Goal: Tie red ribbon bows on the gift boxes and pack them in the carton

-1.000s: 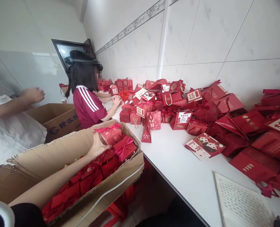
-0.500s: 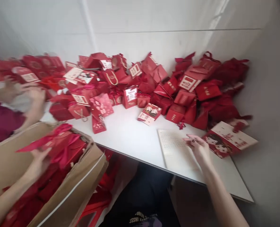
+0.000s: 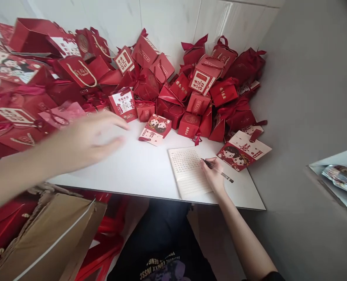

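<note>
My right hand grips a dark pen over a lined notebook. Rows of handwriting fill the notebook's upper part. Stretched across the table from the left, my left hand is smeared by motion; its thumb and fingers are apart with nothing between them. It hangs above the white tabletop near a pink-red box. Between the hands lies a small red and cream gift box with two cartoon faces. A larger cartoon-face box rests to the right of the pen.
Red gift boxes and bags with ribbons and cords are heaped along the tiled wall. An open cardboard carton holding red boxes stands at the lower left, by a red stool. A grey panel bounds the table's right side.
My left hand has left the red ribboned box in the carton and moved up over the table, empty. My right hand is lower on the notebook, its pen now visible. The view has swung right.
</note>
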Tool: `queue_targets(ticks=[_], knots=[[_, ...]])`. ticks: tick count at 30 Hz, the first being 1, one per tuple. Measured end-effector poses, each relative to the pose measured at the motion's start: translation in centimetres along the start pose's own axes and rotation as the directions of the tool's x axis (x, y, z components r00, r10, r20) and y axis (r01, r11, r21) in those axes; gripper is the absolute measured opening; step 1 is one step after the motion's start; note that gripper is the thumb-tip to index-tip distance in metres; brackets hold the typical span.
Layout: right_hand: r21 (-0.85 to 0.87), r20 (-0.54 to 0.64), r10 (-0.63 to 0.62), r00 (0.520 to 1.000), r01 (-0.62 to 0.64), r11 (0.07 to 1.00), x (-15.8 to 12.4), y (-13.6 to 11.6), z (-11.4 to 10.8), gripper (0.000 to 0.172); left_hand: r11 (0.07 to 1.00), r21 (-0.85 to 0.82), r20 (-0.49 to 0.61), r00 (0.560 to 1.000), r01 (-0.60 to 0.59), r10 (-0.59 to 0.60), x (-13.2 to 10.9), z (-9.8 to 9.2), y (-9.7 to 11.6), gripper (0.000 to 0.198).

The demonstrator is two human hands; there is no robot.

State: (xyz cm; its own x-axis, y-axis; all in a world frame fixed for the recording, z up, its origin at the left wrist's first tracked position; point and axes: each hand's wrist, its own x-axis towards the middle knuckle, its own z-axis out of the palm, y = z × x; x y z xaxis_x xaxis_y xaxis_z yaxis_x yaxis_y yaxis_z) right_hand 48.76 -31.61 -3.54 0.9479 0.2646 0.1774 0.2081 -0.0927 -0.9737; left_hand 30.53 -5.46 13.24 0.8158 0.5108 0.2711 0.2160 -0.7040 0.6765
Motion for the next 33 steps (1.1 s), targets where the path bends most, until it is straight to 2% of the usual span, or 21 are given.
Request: queue_targets(ticks=[1, 2, 3, 4, 5, 7, 10, 12, 14, 19, 33], knots=[[0.001, -0.015, 0.001, 1.000, -0.001, 1.000, 0.0, 0.0, 0.2, 0.038, 0.993, 0.073, 0.194, 0.978, -0.093, 0.077, 1.2, 2.1, 0.6, 0.020], [0.004, -0.013, 0.003, 1.000, -0.003, 1.000, 0.1, 0.0, 0.4, 0.036, 0.973, 0.129, 0.381, 0.916, -0.190, 0.129, 2.4, 4.5, 0.8, 0.017], [0.002, 0.003, 0.005, 1.000, -0.005, 1.000, 0.1, 0.0, 0.5, 0.034, 0.950, 0.155, 0.522, 0.839, -0.271, 0.154, 3.5, 7.2, 0.9, 0.016], [-0.002, 0.021, 0.004, 1.000, -0.004, 1.000, 0.2, 0.0, 0.7, 0.033, 0.938, 0.152, 0.595, 0.787, -0.312, 0.165, 4.4, 10.0, 0.7, 0.017], [-0.010, 0.040, 0.003, 0.999, -0.002, 1.000, 0.2, 0.0, 0.7, 0.032, 0.944, 0.132, 0.616, 0.772, -0.301, 0.160, 5.1, 12.6, 0.3, 0.018], [-0.034, 0.071, 0.002, 0.997, 0.000, 0.999, 0.3, -0.1, 0.7, 0.032, 0.965, 0.045, 0.574, 0.797, -0.259, 0.187, 5.8, 17.0, -0.6, 0.023], [-0.075, 0.079, 0.010, 0.997, -0.004, 0.997, 0.5, 0.0, 0.6, 0.029, 0.980, 0.072, 0.457, 0.879, -0.188, 0.135, 5.8, 20.9, -2.0, 0.025], [-0.098, 0.083, 0.019, 0.996, -0.010, 0.995, 0.6, 0.2, 0.6, 0.028, 0.973, 0.163, 0.397, 0.914, -0.165, 0.089, 5.7, 22.0, -2.6, 0.024], [-0.121, 0.092, 0.030, 0.995, -0.019, 0.992, 0.6, 0.4, 0.6, 0.028, 0.967, 0.199, 0.371, 0.926, -0.159, 0.076, 5.9, 22.4, -3.1, 0.022], [-0.204, 0.141, 0.042, 0.989, -0.012, 0.979, 0.6, 0.5, 0.7, 0.027, 0.978, 0.145, 0.368, 0.926, -0.150, 0.087, 6.5, 22.2, -3.6, 0.019], [-0.245, 0.121, 0.035, 0.992, -0.004, 0.969, 0.5, 0.1, 0.5, 0.029, 0.984, 0.110, 0.366, 0.926, -0.144, 0.094, 6.2, 22.2, -3.5, 0.019]])
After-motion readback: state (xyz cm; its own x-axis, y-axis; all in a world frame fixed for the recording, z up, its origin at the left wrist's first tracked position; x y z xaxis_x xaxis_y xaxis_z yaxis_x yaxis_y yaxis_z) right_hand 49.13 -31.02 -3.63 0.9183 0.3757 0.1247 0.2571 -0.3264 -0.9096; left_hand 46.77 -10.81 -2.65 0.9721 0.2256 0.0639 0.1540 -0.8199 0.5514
